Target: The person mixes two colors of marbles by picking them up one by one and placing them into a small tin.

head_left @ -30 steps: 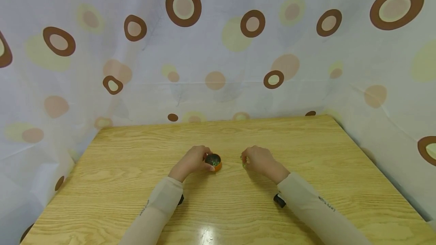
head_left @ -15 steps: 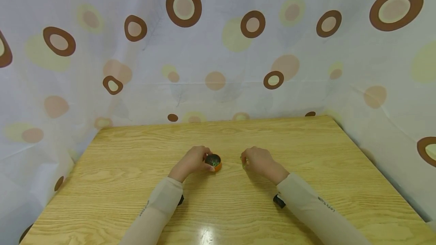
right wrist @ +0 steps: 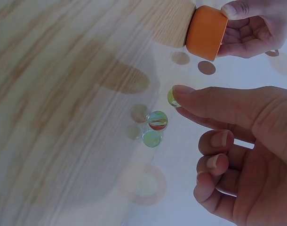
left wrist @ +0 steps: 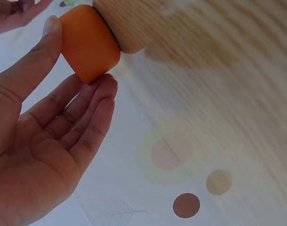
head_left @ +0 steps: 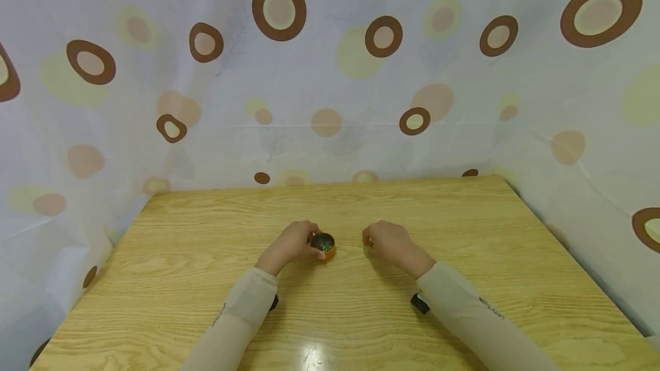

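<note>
While my left hand (head_left: 290, 245) grips the small round orange cup (head_left: 323, 246) near the middle of the wooden table (head_left: 206, 256), my right hand (head_left: 388, 243) reaches among the marbles.

My left thumb and fingers curl round the cup's wall. My right fingertip (right wrist: 181, 89) touches a yellow-green glass marble (right wrist: 171, 97); I cannot tell whether it is pinched. A red-streaked clear marble (right wrist: 157, 120) and a pale green marble (right wrist: 152, 138) lie touching, just beside.

Long beige sleeves (head_left: 242, 314) on both arms, small dark lettering near cuffs; black wrist-mounted device (head_left: 419, 303) under each forearm.
</note>
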Available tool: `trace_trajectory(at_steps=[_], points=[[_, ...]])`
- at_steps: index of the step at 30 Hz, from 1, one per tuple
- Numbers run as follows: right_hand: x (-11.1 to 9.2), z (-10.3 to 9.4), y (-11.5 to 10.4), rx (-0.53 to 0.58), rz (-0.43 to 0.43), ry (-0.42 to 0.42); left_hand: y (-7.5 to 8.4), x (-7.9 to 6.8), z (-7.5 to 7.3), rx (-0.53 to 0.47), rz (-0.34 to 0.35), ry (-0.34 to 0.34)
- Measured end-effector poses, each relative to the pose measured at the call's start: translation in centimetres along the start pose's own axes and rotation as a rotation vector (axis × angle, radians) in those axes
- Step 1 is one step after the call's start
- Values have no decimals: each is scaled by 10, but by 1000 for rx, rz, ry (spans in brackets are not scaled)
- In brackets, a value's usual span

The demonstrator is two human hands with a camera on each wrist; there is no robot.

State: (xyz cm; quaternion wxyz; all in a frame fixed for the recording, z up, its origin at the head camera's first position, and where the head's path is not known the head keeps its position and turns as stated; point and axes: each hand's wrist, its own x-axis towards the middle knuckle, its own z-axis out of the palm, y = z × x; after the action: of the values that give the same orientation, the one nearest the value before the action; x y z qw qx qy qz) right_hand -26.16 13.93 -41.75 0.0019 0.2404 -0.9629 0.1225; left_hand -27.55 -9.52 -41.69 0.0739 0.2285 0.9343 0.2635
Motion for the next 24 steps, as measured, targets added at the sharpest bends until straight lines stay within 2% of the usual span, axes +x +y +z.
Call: trace_trajectory(at_steps=[8,24], points=[[3,-2,-9,-15,-38,13,0,0,0,7,0,0],[15,1,-23,-11,-44,45,-1,2,1,21,16,-6]])
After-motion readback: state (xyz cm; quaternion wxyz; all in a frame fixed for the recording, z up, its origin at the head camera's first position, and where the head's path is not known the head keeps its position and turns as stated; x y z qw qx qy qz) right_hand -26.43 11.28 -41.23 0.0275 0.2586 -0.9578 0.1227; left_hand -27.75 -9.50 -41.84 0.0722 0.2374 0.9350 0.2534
